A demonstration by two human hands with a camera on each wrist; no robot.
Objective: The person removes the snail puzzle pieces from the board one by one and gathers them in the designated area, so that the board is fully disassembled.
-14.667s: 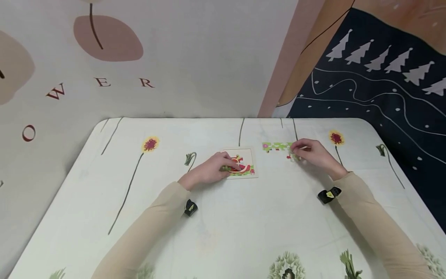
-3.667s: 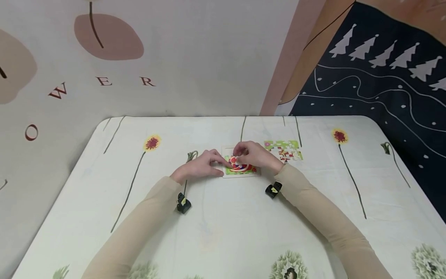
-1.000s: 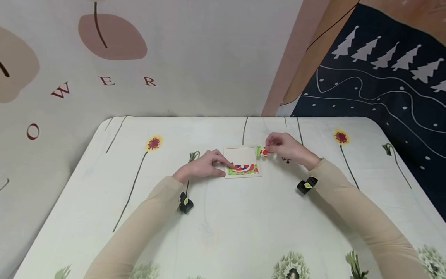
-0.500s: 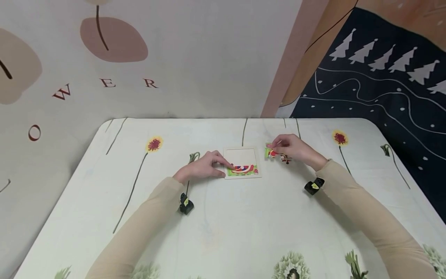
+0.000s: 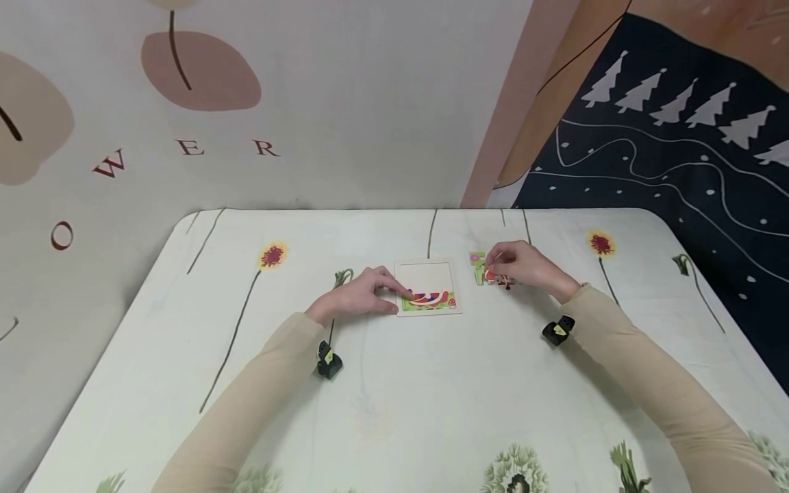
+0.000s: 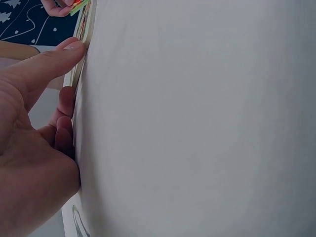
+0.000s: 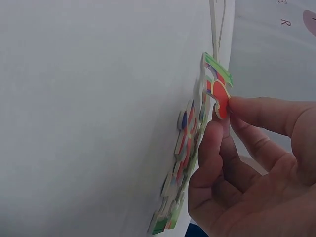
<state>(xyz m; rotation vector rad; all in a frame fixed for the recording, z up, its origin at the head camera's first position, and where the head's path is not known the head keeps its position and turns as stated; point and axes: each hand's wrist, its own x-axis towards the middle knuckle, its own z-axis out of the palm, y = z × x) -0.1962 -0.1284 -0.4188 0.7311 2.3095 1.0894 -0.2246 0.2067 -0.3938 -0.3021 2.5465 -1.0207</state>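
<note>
- While your left hand, index finger extended, touches the puzzle board mid-frame, your right hand pinches a red-and-green piece.
- Loose pieces lie beside it, right of centre.

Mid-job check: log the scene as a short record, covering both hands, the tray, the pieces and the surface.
left hand: rests at the tray's left side
right hand: pinches a red and green piece
tray: near part filled by laid pieces, far part bare
loose pieces: right of the tray, beneath the right hand; count unclear, partly hidden
surface: white cloth with printed flowers
</note>
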